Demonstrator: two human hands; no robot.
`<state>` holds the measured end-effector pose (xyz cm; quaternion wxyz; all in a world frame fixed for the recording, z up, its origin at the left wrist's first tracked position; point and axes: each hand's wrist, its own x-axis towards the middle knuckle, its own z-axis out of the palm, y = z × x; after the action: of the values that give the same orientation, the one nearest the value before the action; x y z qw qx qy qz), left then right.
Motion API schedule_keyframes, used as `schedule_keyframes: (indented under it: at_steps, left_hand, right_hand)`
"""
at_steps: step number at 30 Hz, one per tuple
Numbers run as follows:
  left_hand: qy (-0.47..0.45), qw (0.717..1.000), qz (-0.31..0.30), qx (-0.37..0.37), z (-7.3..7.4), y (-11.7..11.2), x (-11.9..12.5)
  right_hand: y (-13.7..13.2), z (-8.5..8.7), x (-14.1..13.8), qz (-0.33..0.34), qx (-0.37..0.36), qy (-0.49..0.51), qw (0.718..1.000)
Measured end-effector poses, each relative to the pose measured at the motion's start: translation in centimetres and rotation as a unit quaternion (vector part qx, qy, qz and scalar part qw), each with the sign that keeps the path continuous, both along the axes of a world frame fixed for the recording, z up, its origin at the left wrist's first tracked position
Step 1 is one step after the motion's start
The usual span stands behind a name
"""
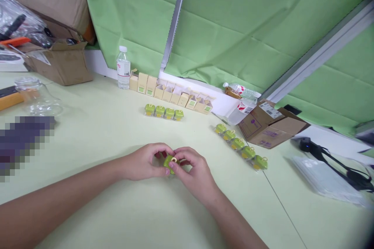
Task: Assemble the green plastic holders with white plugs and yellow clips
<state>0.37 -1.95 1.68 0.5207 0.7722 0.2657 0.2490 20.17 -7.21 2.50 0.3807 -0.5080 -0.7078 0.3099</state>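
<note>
The left hand and right hand pinch one small, green-lidded, clear plastic container between them, outside either row: four matching containers already stand lined up beyond the hands, five similar containers to their right.

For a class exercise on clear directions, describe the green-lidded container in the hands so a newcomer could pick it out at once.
Below the green backdrop lies a pale table. There, the left hand and right hand meet at a green-lidded container with a pale loop on top. Lookalikes stand in a row of four and a row of five; this one alone is held.
</note>
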Motion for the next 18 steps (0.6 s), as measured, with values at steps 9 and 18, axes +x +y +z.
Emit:
schedule_keyframes:
  at_steps: [9,18]
  left_hand:
    - [0.05,0.993,0.097,-0.034,-1.4,0.4,-0.2]
    - [0.065,0.994,0.092,-0.002,-1.5,0.0,-0.1]
  right_hand:
    - [2.3,0.5,4.7,-0.115,0.078,-0.193,0.971]
    - [6.1,-0.6,15.1,-0.366,0.061,-0.296,0.88]
